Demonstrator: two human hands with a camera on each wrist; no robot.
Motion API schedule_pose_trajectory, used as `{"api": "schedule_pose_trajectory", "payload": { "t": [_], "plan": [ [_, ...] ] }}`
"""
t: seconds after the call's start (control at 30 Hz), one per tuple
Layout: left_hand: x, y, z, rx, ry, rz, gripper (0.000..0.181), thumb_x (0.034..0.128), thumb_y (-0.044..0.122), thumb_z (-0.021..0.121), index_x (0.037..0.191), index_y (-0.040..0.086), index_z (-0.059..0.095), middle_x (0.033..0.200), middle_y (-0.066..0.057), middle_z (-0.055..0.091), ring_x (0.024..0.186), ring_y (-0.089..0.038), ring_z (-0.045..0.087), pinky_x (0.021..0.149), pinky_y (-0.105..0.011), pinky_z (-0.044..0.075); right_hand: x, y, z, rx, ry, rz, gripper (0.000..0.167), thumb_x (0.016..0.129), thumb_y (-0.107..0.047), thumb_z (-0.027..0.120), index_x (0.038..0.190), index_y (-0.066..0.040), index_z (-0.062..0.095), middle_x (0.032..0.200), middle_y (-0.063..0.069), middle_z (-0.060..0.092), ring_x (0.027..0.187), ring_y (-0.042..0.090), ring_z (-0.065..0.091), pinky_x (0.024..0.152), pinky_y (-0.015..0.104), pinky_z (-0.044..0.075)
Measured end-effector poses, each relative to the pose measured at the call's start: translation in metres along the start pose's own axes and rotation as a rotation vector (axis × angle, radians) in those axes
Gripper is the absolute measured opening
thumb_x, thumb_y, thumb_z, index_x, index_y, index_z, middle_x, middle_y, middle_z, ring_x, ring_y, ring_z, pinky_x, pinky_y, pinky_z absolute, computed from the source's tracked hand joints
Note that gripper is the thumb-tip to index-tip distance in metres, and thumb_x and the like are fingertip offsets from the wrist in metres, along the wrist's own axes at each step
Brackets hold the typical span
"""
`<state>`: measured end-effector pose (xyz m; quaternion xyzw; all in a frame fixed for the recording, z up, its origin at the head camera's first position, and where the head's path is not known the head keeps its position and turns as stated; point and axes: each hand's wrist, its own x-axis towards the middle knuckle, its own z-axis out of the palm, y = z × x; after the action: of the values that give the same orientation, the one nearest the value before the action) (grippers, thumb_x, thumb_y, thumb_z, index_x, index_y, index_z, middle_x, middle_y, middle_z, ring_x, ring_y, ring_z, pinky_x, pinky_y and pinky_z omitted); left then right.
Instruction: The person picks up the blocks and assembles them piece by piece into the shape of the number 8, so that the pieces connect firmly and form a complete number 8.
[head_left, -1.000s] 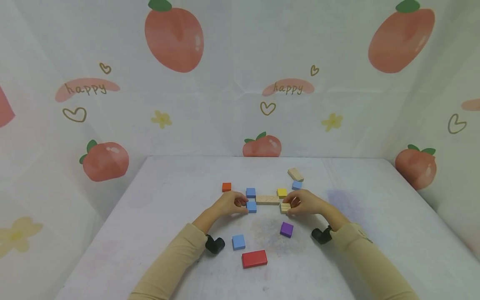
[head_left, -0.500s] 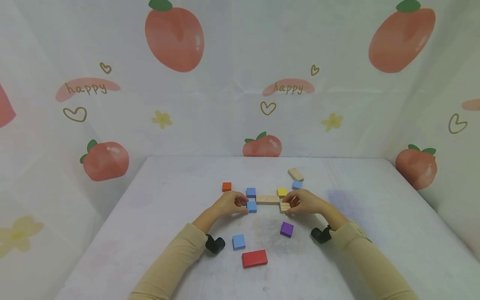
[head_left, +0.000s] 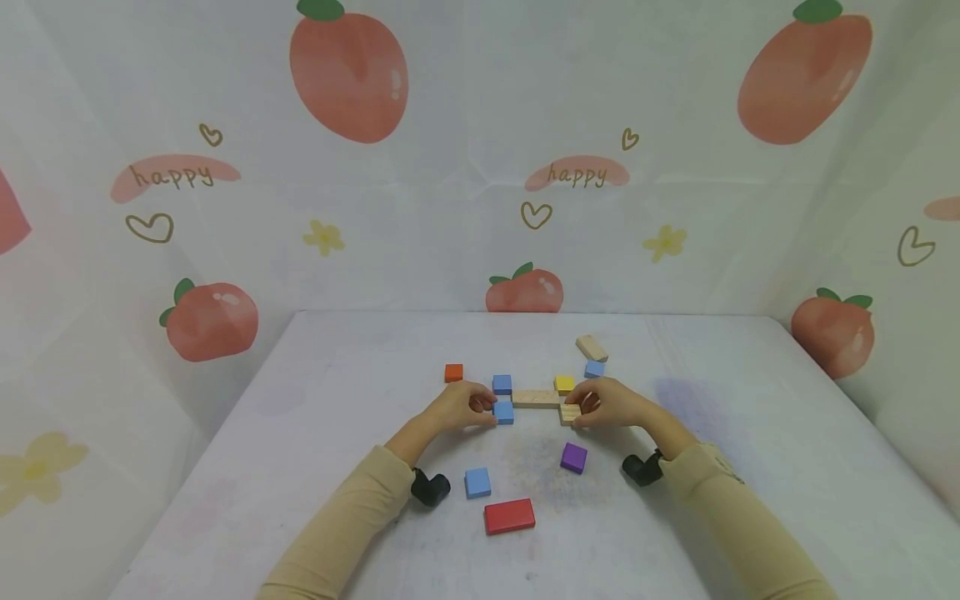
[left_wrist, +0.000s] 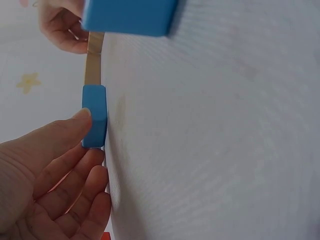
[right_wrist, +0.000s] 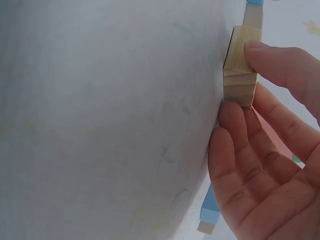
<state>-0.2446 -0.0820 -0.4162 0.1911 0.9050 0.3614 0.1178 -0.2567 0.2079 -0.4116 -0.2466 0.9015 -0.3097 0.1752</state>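
Note:
My left hand (head_left: 456, 407) pinches a light blue block (head_left: 503, 413) flat on the table, with the thumb on its near side in the left wrist view. A plain wooden block (head_left: 569, 415) with visible grain is held by my right hand (head_left: 613, 404); in the right wrist view its thumb presses one side and the fingers lie at the block's end. Between the two hands lies a long wooden plank (head_left: 536, 399). Just beyond, a darker blue block (head_left: 502, 384) stands by the plank's left end and a yellow block (head_left: 564, 385) by its right end.
Nearer me lie a purple block (head_left: 573, 458), another blue block (head_left: 477, 483) and a red oblong block (head_left: 509, 517). An orange block (head_left: 453, 372) sits back left. Behind the right hand are a small blue block (head_left: 594, 369) and a wooden piece (head_left: 592, 347).

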Motion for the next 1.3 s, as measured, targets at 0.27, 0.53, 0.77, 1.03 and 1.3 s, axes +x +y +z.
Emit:
{"api": "schedule_pose_trajectory", "payload": {
  "t": [0.27,0.53,0.77,1.03,1.3],
  "plan": [
    [0.001,0.0,0.0,0.005,-0.009,0.011,0.031,0.0771,0.013,0.075,0.105,0.002,0.067,0.095,-0.008,0.068,0.081,-0.012,0.057,0.076,-0.023,0.05,0.0,0.0,0.0,0.012,-0.005,-0.004,0.033,0.079,-0.018,0.073,0.106,-0.002,0.064,0.095,0.007,0.064,0.084,0.014,0.057,0.076,0.029,0.052],
    [0.0,-0.001,-0.001,0.005,-0.008,0.033,0.031,0.0771,0.013,0.075,0.105,0.001,0.067,0.095,-0.009,0.069,0.081,-0.012,0.058,0.075,-0.022,0.05,-0.002,0.002,0.0,0.027,0.002,-0.02,0.034,0.079,-0.017,0.073,0.107,-0.002,0.063,0.101,0.011,0.065,0.086,0.015,0.059,0.078,0.031,0.053],
    [0.001,-0.002,0.0,0.004,-0.004,0.012,0.031,0.0769,0.013,0.075,0.105,0.002,0.067,0.094,-0.007,0.069,0.081,-0.011,0.057,0.073,-0.021,0.049,-0.004,0.003,-0.002,0.016,0.022,-0.051,0.033,0.079,-0.017,0.073,0.106,-0.002,0.064,0.102,0.013,0.065,0.087,0.017,0.061,0.079,0.032,0.054],
    [0.001,-0.001,0.001,0.002,0.001,-0.006,0.03,0.0771,0.013,0.075,0.105,0.003,0.067,0.094,-0.007,0.068,0.081,-0.012,0.056,0.075,-0.024,0.05,-0.012,0.001,-0.002,0.007,0.069,-0.068,0.031,0.08,-0.016,0.072,0.106,-0.001,0.064,0.099,0.012,0.064,0.085,0.015,0.06,0.081,0.034,0.054],
    [0.0,-0.001,0.0,-0.001,-0.002,-0.001,0.03,0.0775,0.013,0.075,0.105,0.004,0.067,0.095,-0.007,0.068,0.082,-0.013,0.057,0.076,-0.025,0.05,-0.023,-0.002,-0.002,-0.014,0.095,-0.099,0.024,0.082,-0.017,0.07,0.101,-0.002,0.064,0.094,0.007,0.065,0.082,0.01,0.058,0.076,0.026,0.053]
  ]
}}
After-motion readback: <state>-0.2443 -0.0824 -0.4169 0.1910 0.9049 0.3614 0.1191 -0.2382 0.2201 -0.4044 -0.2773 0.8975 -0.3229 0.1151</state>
